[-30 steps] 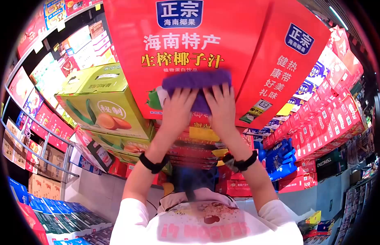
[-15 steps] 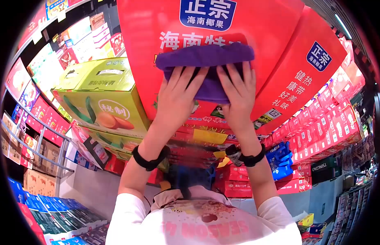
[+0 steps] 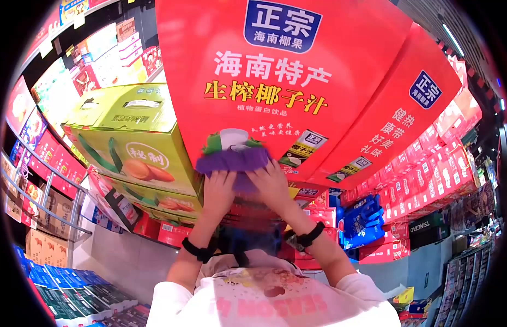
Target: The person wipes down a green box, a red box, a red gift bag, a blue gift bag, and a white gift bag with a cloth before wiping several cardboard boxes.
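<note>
A purple cloth lies bunched against the lower front of a big red coconut drink box. My left hand presses on the cloth's left part, fingers pointing up over its lower edge. Close beside it, my right hand holds the right part of the same cloth. Both hands keep it against the box near a printed coconut picture. Parts of the fingertips are blurred or sunk in the folds.
Green gift boxes are stacked left of the red box. More red boxes line the right side, with a blue Pepsi pack lower down. A curved metal rail stands at far left, and blue and green cartons sit lower left.
Both hands have slid the purple cloth down the box front, from across the white lettering to near the lower edge. The hands are closer together, and the yellow lettering now shows.
</note>
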`<state>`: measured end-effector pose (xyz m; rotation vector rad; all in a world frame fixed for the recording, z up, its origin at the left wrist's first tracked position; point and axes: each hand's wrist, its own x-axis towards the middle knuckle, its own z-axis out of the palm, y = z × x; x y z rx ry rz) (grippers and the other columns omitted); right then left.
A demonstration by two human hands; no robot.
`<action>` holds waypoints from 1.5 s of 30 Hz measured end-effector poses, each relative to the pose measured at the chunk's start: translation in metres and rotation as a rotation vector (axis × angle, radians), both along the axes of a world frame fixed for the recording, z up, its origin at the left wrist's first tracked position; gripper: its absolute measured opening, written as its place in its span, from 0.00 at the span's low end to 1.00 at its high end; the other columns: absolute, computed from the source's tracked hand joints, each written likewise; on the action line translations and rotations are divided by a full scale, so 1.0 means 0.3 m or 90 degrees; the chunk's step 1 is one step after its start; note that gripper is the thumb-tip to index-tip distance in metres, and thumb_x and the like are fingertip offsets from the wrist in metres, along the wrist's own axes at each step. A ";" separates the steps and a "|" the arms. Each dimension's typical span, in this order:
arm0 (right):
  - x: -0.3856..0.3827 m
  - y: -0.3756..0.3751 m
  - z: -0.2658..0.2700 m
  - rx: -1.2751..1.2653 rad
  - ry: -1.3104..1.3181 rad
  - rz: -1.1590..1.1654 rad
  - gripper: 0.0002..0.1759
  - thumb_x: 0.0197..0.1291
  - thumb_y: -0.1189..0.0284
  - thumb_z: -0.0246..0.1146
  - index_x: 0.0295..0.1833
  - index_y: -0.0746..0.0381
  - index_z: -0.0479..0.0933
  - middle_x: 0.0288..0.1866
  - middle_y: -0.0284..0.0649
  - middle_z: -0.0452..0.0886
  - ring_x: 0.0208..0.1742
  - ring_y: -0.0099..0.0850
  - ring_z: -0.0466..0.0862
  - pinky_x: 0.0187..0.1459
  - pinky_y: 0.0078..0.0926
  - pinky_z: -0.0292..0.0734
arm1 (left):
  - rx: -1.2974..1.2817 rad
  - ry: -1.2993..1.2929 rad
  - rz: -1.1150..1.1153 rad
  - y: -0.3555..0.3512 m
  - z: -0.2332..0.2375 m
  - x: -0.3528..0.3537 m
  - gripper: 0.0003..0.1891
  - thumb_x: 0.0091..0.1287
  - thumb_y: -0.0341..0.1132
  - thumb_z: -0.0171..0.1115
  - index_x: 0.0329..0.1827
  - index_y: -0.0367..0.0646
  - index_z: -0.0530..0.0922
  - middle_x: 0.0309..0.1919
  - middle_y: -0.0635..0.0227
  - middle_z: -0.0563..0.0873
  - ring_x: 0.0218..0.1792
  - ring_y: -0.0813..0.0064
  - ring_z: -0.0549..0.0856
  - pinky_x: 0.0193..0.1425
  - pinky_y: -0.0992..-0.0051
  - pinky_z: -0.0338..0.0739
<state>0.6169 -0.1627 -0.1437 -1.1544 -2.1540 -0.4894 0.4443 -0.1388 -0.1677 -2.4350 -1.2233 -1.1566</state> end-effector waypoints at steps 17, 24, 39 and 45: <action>0.233 -0.245 -0.102 -0.011 0.145 -0.223 0.23 0.43 0.82 0.54 0.50 0.65 0.75 0.56 0.46 0.72 0.65 0.50 0.64 0.65 0.53 0.53 | -0.038 0.039 -0.277 -0.063 -0.019 0.303 0.23 0.50 0.30 0.55 0.54 0.42 0.74 0.50 0.59 0.77 0.53 0.62 0.75 0.59 0.57 0.64; 0.281 -0.286 -0.081 0.009 0.164 -0.261 0.25 0.46 0.80 0.54 0.55 0.67 0.72 0.63 0.48 0.67 0.67 0.54 0.61 0.66 0.49 0.54 | -0.006 0.081 -0.294 -0.095 0.028 0.343 0.23 0.55 0.31 0.52 0.56 0.42 0.72 0.54 0.62 0.76 0.57 0.66 0.73 0.66 0.59 0.58; -0.188 -0.016 0.015 -0.075 0.070 0.041 0.31 0.40 0.80 0.58 0.58 0.62 0.70 0.58 0.44 0.69 0.66 0.49 0.62 0.65 0.48 0.57 | -0.010 0.094 0.111 -0.067 0.054 -0.170 0.28 0.46 0.28 0.59 0.56 0.42 0.72 0.52 0.62 0.74 0.58 0.59 0.71 0.62 0.56 0.62; -0.104 -0.032 0.041 -0.081 0.056 0.023 0.31 0.41 0.81 0.57 0.58 0.62 0.70 0.59 0.43 0.69 0.68 0.48 0.60 0.66 0.48 0.55 | -0.050 0.077 0.057 -0.058 0.052 -0.091 0.33 0.44 0.28 0.60 0.60 0.42 0.69 0.55 0.60 0.71 0.60 0.56 0.68 0.64 0.51 0.57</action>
